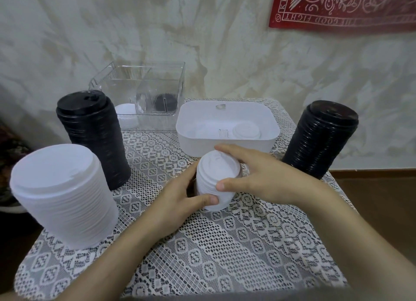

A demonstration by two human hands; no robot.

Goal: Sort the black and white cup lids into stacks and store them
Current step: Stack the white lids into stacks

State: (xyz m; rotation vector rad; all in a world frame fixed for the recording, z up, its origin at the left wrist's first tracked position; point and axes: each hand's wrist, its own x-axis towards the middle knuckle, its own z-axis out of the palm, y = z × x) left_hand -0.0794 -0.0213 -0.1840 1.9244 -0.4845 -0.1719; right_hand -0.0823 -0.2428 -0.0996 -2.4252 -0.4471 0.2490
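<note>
short white lid stack centre | tall white lid stack left

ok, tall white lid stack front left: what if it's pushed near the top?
The tall stack of white plastic cup lids would probably tip or shear: separate nested lids, taller than wide. Likely light, being thin plastic. The white lace tablecloth may snag its base rather than let it slide.

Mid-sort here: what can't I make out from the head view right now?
All in the head view:
- the small white stack: the left hand and right hand cover its sides, so its lid count is unreadable.
- the clear box: glare and ribbed walls blur the lids inside.
- the white bin: its near wall hides part of the floor.
- the red cloth: cut off by the top edge.
</note>
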